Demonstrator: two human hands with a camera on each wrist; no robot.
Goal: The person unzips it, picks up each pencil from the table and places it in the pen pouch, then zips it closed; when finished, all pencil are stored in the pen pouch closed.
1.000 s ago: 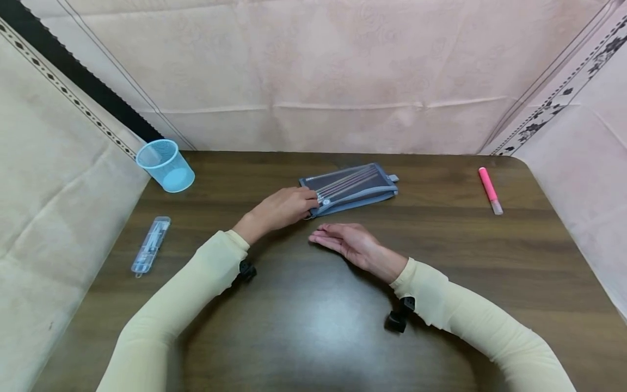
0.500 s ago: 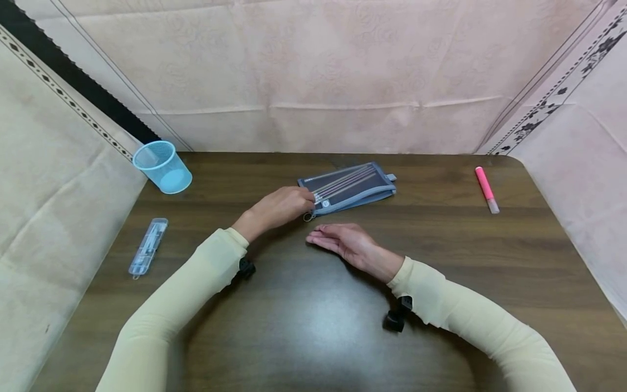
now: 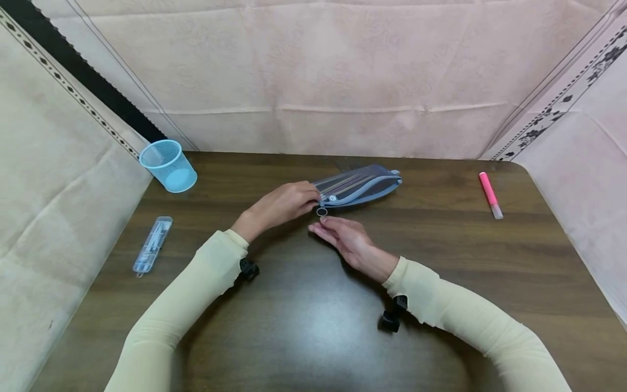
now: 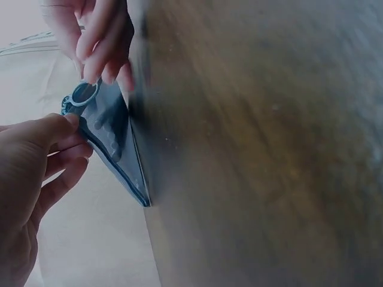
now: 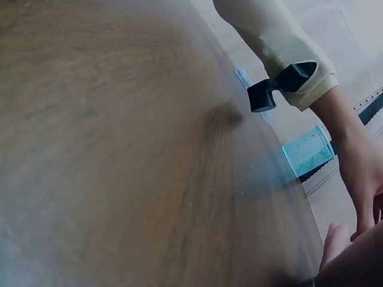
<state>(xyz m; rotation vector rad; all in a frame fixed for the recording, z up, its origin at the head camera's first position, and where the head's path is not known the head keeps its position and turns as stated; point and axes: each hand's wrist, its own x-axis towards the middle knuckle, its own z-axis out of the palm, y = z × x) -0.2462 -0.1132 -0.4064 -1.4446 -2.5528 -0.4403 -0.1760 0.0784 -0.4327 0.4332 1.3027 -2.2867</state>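
Note:
A blue mesh zipper pouch (image 3: 364,184) with several thin sticks showing through it lies toward the back of the table. My left hand (image 3: 284,206) pinches its left corner between thumb and fingers, and that corner is raised in the left wrist view. From the corner hangs a round zipper-pull ring (image 4: 85,94). My right hand (image 3: 350,239) comes from the front right, its thumb and index fingertips pinching the ring's lower edge while the other fingers extend below. In the right wrist view most of the right hand is cut off and the pouch is hidden.
A light blue mesh cup (image 3: 168,166) stands at the back left. Nearer along the left side lies a clear bluish plastic case (image 3: 153,246). A pink marker (image 3: 490,195) is at the back right. Patterned cloth (image 3: 343,65) hangs behind the wooden table (image 3: 313,326).
My right fingertips have moved up to the ring and now hold it. The pouch's left corner has lifted and the pouch has tilted, while the left hand has kept its grip there.

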